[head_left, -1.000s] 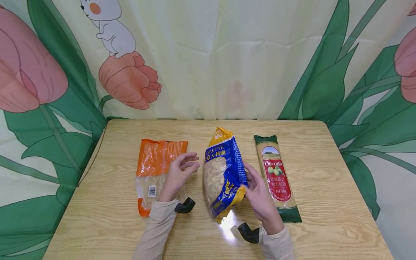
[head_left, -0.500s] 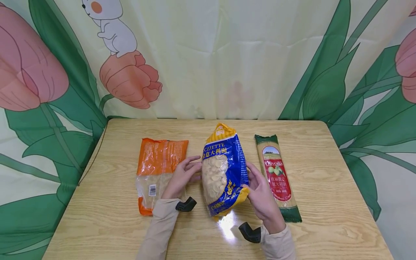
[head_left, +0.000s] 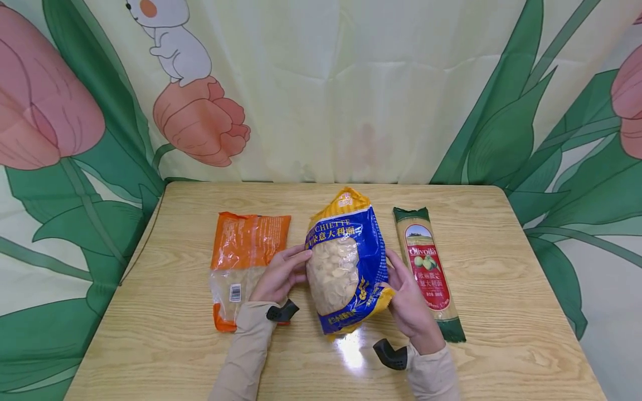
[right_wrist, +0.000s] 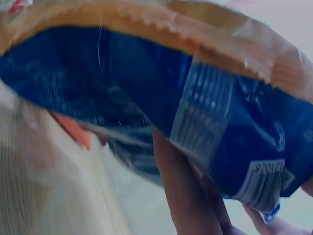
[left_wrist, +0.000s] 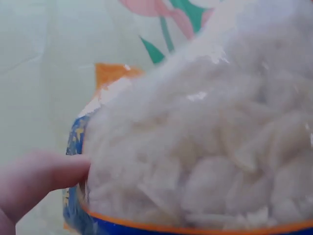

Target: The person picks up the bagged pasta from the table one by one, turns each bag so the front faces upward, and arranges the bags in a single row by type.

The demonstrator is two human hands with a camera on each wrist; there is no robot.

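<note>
Both hands hold a blue and yellow bag of orecchiette pasta [head_left: 333, 273] tilted above the middle of the table, its clear window showing pale pasta pieces. My left hand [head_left: 281, 273] grips the bag's left edge, thumb on the front; in the left wrist view the thumb [left_wrist: 44, 178] presses beside the window [left_wrist: 195, 156]. My right hand [head_left: 413, 306] holds the lower right side. The right wrist view shows its fingers [right_wrist: 183, 191] against the bag's blue back [right_wrist: 137, 88], near a barcode.
An orange and clear bag [head_left: 248, 245] lies on the wooden table [head_left: 511, 289] at the left, partly behind my left hand. To the right lies a long packet of spaghetti [head_left: 426, 267] with green ends and a red label. A floral curtain [head_left: 321, 100] hangs behind the table.
My left hand has come to the bag's left edge and now grips it. The orecchiette bag has risen slightly, and its windowed front has turned more toward the head view.
</note>
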